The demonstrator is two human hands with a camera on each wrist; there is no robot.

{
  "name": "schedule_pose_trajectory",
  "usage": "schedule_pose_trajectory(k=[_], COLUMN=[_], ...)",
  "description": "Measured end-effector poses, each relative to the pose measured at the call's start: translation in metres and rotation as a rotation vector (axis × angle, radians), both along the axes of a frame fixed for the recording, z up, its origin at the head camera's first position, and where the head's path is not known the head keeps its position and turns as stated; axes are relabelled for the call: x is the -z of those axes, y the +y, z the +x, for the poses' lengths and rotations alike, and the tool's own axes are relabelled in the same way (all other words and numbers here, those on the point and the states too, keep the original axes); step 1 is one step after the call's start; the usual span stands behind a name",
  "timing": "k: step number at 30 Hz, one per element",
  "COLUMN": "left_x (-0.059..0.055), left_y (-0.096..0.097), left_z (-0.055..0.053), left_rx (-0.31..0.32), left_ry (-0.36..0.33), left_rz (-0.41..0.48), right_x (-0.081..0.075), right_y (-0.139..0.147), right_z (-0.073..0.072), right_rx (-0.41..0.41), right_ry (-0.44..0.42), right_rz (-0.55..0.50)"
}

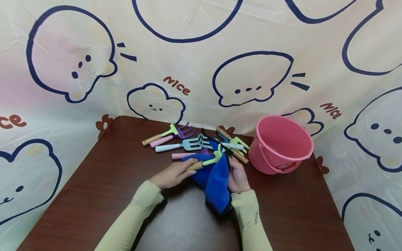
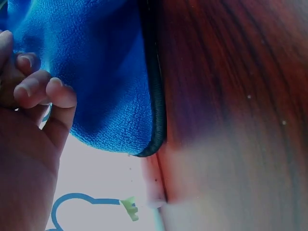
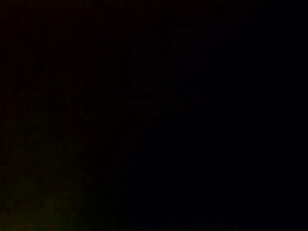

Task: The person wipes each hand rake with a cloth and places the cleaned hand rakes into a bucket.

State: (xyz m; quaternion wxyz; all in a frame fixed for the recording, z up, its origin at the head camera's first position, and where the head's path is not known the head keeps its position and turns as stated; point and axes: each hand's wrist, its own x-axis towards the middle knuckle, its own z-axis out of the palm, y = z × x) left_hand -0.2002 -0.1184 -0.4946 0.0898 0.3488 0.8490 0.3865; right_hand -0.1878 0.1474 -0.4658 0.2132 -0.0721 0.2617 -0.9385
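My left hand [image 1: 174, 173] grips the wooden handle of a small garden tool with a lime-green head [image 1: 216, 158]. That head lies against a blue cloth [image 1: 217, 181] with black edging. Holding the cloth from its right side is my right hand [image 1: 237, 174], its fingers partly hidden behind the folds. In the left wrist view, curled fingers [image 2: 45, 89] of the left hand stand beside the fuzzy cloth [image 2: 106, 72], and the tool is hidden. The right wrist view is almost wholly black.
Several small garden tools lie behind the hands, among them a light-blue fork [image 1: 182, 144], a purple rake with pink handle [image 1: 161, 140] and a green-headed tool [image 1: 157, 137]. A pink bucket [image 1: 263, 160] stands at the back right of the brown table [image 1: 103, 181], near the patterned curtain [image 1: 201, 66].
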Motion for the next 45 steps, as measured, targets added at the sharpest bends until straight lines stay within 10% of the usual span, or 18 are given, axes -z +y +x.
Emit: schedule_pose_trajectory(k=[15, 25, 36, 45], left_x=[-0.007, -0.011, -0.012, -0.016], left_y=[-0.012, -0.027, -0.026, 0.002], left_z=[-0.005, -0.007, -0.008, 0.002], left_rx=[0.033, 0.014, -0.362, -0.415], left_ry=[-0.05, -0.097, 0.076, 0.541], left_rz=[-0.037, 0.009, 0.221, 0.037], right_x=[0.006, 0.011, 0.008, 0.012], right_y=[-0.014, -0.002, 0.004, -0.015], right_z=[-0.004, -0.006, -0.001, -0.002], right_rx=[0.174, 0.192, 0.364, 0.344], right_ry=[-0.232, -0.181, -0.188, 0.03], right_rz=[0.114, 0.057, 0.171, 0.468])
